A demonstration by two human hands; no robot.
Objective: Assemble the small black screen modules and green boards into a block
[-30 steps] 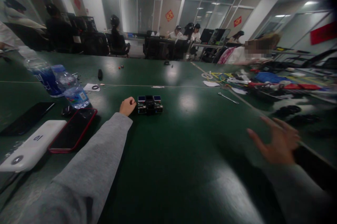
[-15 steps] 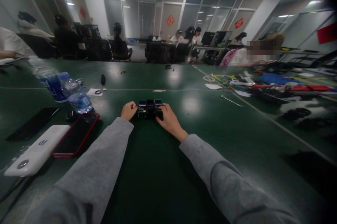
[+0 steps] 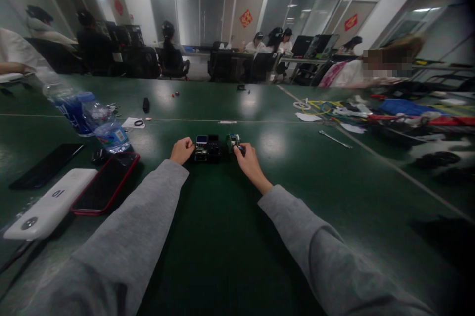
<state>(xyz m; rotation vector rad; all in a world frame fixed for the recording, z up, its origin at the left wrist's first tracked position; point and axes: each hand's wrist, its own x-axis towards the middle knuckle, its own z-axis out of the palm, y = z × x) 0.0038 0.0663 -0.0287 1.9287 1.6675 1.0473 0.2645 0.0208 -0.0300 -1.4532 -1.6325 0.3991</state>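
In the head view, a small dark electronic device (image 3: 213,151) with a little screen and exposed circuit boards lies on the green table. My left hand (image 3: 182,150) is closed at its left edge, fingers curled against or right beside it; what they hold, if anything, is hidden. To the right of the device, my right hand (image 3: 248,160) pinches a small green circuit board (image 3: 232,141) between thumb and fingers. The board is tilted, apart from the device, with its component side partly showing.
Left of my arms lie a red-edged phone (image 3: 106,184), a white power bank (image 3: 52,202), a dark slab (image 3: 46,166) and two plastic bottles (image 3: 111,132). A wrench (image 3: 335,139) and piled cables (image 3: 326,107) are at the right. People sit beyond the table.
My right hand has moved right, away from the device, with the green circuit board now in its fingers. The device's right part is gone from its place. My left hand has barely moved.
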